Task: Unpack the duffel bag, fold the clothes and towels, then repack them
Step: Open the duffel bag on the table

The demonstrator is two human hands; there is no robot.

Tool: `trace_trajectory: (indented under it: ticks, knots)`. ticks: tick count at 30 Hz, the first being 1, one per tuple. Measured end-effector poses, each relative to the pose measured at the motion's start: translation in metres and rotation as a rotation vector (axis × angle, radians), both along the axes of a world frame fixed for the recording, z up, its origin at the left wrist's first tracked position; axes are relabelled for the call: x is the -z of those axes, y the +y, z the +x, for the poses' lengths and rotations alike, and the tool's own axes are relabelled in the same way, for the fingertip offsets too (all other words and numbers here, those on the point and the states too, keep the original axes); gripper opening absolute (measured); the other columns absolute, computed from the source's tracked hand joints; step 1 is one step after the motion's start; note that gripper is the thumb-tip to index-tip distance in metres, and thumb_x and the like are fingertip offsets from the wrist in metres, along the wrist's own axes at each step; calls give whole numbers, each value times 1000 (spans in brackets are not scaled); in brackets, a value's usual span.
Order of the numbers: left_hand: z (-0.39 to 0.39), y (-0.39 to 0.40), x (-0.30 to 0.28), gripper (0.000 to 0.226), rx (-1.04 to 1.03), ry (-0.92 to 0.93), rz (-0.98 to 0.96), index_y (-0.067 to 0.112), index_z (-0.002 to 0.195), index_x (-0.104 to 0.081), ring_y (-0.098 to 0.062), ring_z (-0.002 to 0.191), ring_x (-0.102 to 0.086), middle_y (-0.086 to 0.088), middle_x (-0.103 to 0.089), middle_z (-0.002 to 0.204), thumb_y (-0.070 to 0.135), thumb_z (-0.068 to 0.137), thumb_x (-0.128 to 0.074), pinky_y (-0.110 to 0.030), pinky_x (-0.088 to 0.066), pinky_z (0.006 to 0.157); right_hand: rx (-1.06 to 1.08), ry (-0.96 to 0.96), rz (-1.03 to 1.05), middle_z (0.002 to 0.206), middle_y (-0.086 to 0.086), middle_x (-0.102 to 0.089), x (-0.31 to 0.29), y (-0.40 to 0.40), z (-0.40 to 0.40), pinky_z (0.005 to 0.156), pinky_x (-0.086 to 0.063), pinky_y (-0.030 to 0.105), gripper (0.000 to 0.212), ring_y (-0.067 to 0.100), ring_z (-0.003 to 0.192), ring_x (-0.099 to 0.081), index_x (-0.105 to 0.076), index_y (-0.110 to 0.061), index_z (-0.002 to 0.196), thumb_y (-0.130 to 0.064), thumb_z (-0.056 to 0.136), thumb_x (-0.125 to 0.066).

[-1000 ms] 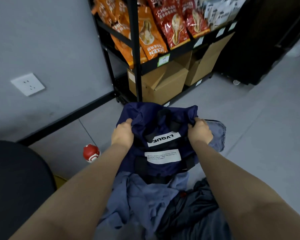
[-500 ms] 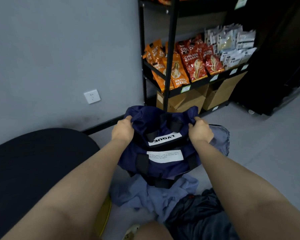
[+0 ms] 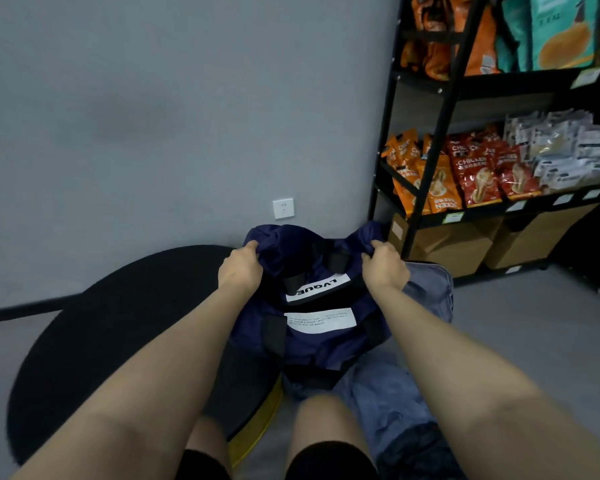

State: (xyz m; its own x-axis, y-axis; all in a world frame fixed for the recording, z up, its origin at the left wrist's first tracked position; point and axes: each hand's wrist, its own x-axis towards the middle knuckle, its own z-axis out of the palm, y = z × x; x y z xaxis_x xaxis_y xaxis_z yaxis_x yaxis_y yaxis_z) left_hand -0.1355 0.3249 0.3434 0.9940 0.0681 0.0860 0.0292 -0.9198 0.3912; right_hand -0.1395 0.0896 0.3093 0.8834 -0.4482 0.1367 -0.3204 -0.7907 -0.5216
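Head view shows the navy-blue fabric duffel bag with black straps and white printed labels [image 3: 312, 327] held up off the floor in front of the person, its labels reading upside down, so it appears to be tipped mouth-down; the left hand [image 3: 240, 268] has its fingers curled tight into a bunch of cloth at one upper corner, and the right hand [image 3: 383, 268] grips the opposite corner the same way; below the bag, a crumpled grey-blue garment [image 3: 392, 403] and a darker bundled piece of clothing [image 3: 420, 448] lie in a heap on the grey floor [image 3: 534, 341], beside the person's knees; judging by this, the unpacking looks nearly or fully done, though whether anything remains inside the bag cannot be told; none of the visible pieces is folded, so folding and repacking are all still ahead; for room, a round black cushioned seat with a yellow rim [image 3: 101, 341] sits close on the left, touching or nearly touching the bag's lower edge, and a black metal shelving rack stocked with snack packets and cardboard boxes [image 3: 440, 140] stands near on the right, just behind the right hand; the widest bare floor lies to the right front, which seems the better place to spread and fold.
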Motion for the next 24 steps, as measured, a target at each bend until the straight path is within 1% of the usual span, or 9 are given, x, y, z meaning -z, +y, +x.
trace_trajectory:
  ticks: [2,6,9,12,17,20,22,24]
  knots:
    - [-11,27,-2,20,-47,-2,-5,8,105,-50,-37,87,-54,-17,-61,101,6,95,-34,-37,-39,71,-51,-7,-18,129,11,-51,-5,27,1,80,-47,40,33,34,111,-55,-54,-16,129,-23,97,-50]
    - [-36,88,1,20,-156,-16,-35,8,106,-50,-38,88,-56,-18,-62,101,7,95,-34,-38,-42,70,-175,-12,-62,119,11,-56,-10,88,7,71,-42,35,23,34,103,-58,-59,-15,116,-22,96,-50]
    - [-56,136,7,26,-246,-4,-63,9,114,-51,-39,93,-57,-18,-62,104,7,95,-33,-40,-44,75,-256,0,-87,116,10,-58,-12,140,11,72,-41,34,19,33,102,-58,-59,-15,111,-23,96,-51]
    - [-76,184,15,26,-330,11,-93,11,116,-51,-39,97,-57,-18,-62,107,9,96,-33,-40,-45,79,-338,11,-115,116,9,-58,-11,197,14,73,-41,33,18,32,104,-58,-60,-15,109,-23,96,-51]
    - [-105,254,27,19,-427,30,-82,10,108,-49,-39,94,-57,-18,-61,104,11,97,-34,-38,-42,73,-470,6,-126,115,9,-60,-7,286,18,77,-44,35,14,34,103,-58,-60,-15,103,-23,96,-51]
    - [-117,290,35,15,-483,39,-92,10,104,-47,-39,91,-57,-18,-61,100,11,96,-33,-38,-42,71,-548,8,-144,118,9,-57,-1,332,22,77,-44,35,17,34,105,-58,-60,-14,107,-22,96,-50]
    - [-123,307,43,11,-511,41,-122,11,98,-43,-39,88,-56,-19,-61,98,10,96,-32,-41,-45,72,-596,3,-158,120,10,-55,3,356,24,74,-42,35,20,34,106,-57,-60,-14,112,-22,97,-49]
    - [-130,322,54,10,-549,50,-141,10,99,-41,-39,86,-55,-21,-60,97,9,96,-31,-43,-45,72,-644,-3,-159,121,10,-54,9,381,28,72,-40,34,21,34,105,-57,-60,-15,115,-21,97,-48]
